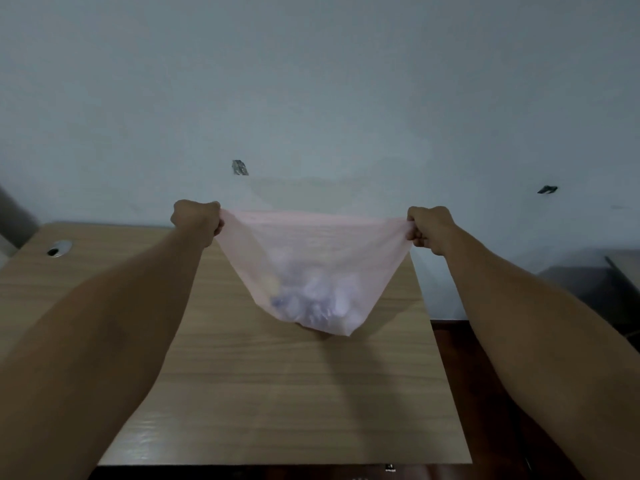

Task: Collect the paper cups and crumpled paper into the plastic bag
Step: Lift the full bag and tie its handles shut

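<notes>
Overhead, taut pink plastic bag (313, 268), bulging.

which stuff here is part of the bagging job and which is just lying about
Job: plastic bag, pale contents inside it, left hand and right hand gripping its top corners.
Just there: wooden table, metal grommet in the table.
</notes>
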Action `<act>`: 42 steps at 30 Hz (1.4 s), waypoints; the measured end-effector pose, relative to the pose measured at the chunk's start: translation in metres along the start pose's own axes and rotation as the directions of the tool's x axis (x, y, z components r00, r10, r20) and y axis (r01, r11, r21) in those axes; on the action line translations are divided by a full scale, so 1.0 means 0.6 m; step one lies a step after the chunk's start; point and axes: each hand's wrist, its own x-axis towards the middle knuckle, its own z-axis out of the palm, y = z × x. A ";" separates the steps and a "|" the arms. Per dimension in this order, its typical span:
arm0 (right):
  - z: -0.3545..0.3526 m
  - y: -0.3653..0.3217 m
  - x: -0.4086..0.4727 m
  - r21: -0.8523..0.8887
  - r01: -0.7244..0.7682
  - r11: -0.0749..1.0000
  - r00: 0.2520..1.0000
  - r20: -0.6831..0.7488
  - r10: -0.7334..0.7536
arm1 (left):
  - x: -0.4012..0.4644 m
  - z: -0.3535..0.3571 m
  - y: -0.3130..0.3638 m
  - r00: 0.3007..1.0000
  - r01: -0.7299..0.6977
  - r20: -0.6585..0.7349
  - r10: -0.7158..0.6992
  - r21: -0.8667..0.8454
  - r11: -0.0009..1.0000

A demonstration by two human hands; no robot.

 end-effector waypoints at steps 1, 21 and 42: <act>0.003 0.003 -0.002 -0.011 -0.008 1.000 1.000 -0.003 0.008 | -0.003 0.007 -0.003 1.000 0.017 -0.002 -0.017 0.021 1.000; 0.035 0.033 0.011 -0.647 0.048 0.761 0.944 -0.218 -0.246 | -0.123 0.168 -0.061 0.392 -0.908 0.820 0.417 0.272 0.319; 0.199 0.016 -0.040 -0.641 0.725 0.251 0.669 0.569 -0.478 | -0.147 0.161 -0.096 0.396 -0.857 0.747 0.534 0.510 -0.078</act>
